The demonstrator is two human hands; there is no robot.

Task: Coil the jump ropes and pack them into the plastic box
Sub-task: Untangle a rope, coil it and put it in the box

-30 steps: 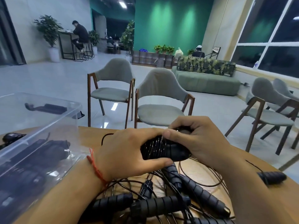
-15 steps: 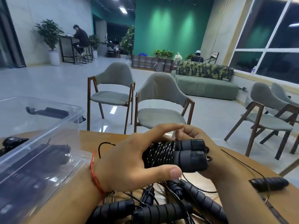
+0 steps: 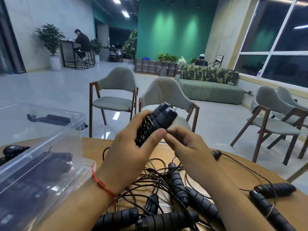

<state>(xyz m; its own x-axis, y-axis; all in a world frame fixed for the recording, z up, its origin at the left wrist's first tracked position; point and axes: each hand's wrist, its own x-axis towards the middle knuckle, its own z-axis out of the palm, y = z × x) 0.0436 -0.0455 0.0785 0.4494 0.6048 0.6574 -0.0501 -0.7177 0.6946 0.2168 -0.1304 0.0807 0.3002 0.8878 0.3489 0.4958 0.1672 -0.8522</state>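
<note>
Left hand: the left hand [image 3: 129, 152] sits at the centre of the frame, raised above the table, its fingers curled around a coiled jump rope [image 3: 155, 123], with the thumb pressed along the near side of the bundle.
Right hand: the right hand [image 3: 188, 147] is just right of centre, touching the left thumb; its thumb and forefinger pinch together at the lower edge of the bundle, seemingly on a thin cord end, though the cord itself is too fine to make out clearly.
Coiled jump rope: two black ribbed handles lie side by side, pointing up and to the right, with black cord wound tightly around their lower part.
Loose jump ropes: a tangle of loose jump ropes [image 3: 168, 197] fills the lower centre of the frame on the table, with handles and thin cords crossing one another; two more handles [image 3: 273, 190] lie at the lower right.
Plastic box: the clear plastic box [image 3: 55, 144] stands on the left of the frame, near the left forearm, with dark rope bundles visible through its wall.
Wrist: a red string bracelet [image 3: 101, 182] circles the left wrist.
Table: the wooden table [image 3: 93, 144] runs across the lower half of the frame.
Background: two grey chairs [image 3: 116, 97] stand beyond the table's far edge.
</note>
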